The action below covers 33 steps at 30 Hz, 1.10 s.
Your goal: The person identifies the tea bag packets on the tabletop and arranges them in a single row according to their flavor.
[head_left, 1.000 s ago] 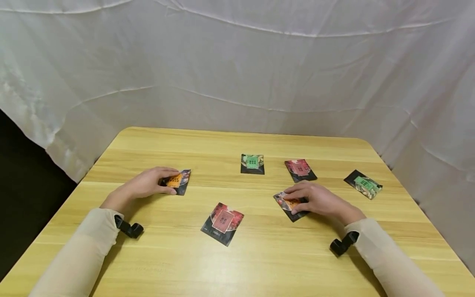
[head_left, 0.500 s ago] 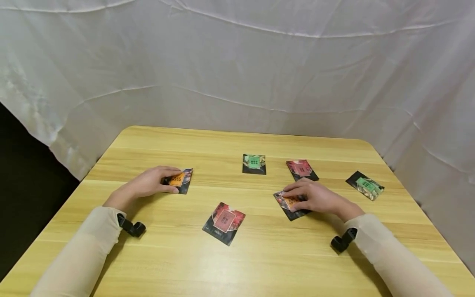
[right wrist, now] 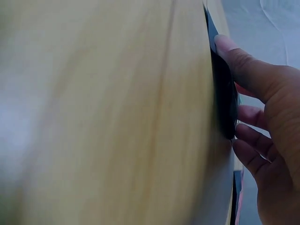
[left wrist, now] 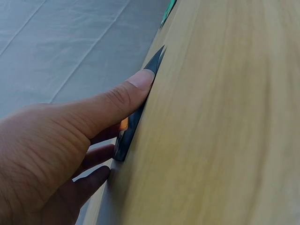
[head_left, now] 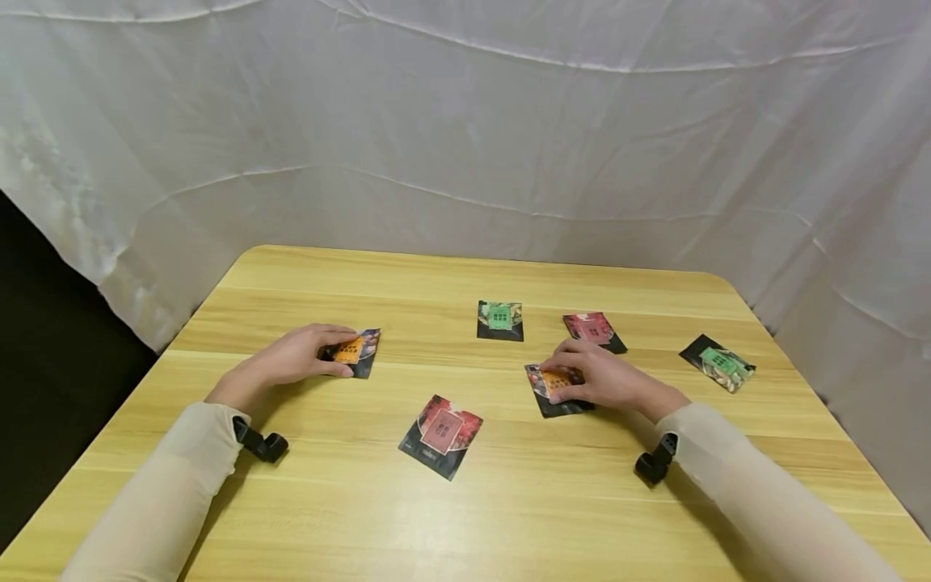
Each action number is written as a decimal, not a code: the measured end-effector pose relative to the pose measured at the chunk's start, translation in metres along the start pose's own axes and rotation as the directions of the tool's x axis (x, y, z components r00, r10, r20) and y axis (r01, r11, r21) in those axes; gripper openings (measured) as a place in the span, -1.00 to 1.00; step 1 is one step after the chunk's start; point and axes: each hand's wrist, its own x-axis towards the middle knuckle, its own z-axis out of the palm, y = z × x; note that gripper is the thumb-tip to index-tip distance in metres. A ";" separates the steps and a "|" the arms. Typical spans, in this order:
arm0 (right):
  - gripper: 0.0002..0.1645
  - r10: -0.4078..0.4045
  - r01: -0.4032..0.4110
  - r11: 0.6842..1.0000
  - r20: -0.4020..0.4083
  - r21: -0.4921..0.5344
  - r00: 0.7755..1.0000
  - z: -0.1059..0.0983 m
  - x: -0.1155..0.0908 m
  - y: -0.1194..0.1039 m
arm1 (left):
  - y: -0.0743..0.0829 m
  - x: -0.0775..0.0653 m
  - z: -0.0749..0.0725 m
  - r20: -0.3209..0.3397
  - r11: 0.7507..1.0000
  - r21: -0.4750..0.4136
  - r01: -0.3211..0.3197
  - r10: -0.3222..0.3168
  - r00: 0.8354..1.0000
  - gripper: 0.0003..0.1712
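My left hand (head_left: pixel 294 356) pinches a black packet with an orange label (head_left: pixel 364 353) at the left of the table, thumb on the near edge and fingers toward the far side. In the left wrist view the thumb presses that packet's dark edge (left wrist: pixel 133 124). Right of centre, my right hand (head_left: pixel 604 378) grips a second orange-labelled packet (head_left: pixel 545 396) between thumb and fingers. It looks slightly bowed in the right wrist view, where its dark underside (right wrist: pixel 224 93) shows. The hands cover part of both packets.
Nearer me lies a red packet (head_left: pixel 441 436). A green packet (head_left: pixel 500 321) is at the back, with another red packet (head_left: pixel 596 331) just beyond my right hand. A second green packet (head_left: pixel 718 363) lies at the right. A pale curtain (head_left: pixel 465 121) hangs behind the wooden table (head_left: pixel 349 517).
My right hand has moved left and slightly away from me, and its orange-labelled packet has shifted and turned with it. My left hand stays on its packet. The view has shifted slightly.
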 end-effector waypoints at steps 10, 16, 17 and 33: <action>-0.39 0.024 -0.024 1.000 -0.008 -0.004 1.000 0.005 0.022 -0.010 | 0.001 0.000 0.000 0.001 1.000 -0.007 0.004 -0.004 1.000 -0.11; -0.32 0.032 -0.032 0.999 0.009 -0.013 0.999 0.006 0.037 -0.020 | 0.000 0.000 0.001 -0.008 1.000 -0.012 0.001 -0.001 1.000 -0.13; -0.31 0.032 -0.032 0.999 0.011 -0.018 0.999 0.007 0.039 -0.022 | 0.000 0.000 0.001 -0.008 1.000 -0.013 -0.003 0.003 1.000 -0.13; -0.25 0.050 -0.047 0.996 0.042 -0.079 0.998 0.015 0.074 -0.048 | -0.001 0.001 0.001 0.010 0.998 -0.028 -0.053 0.053 0.999 -0.16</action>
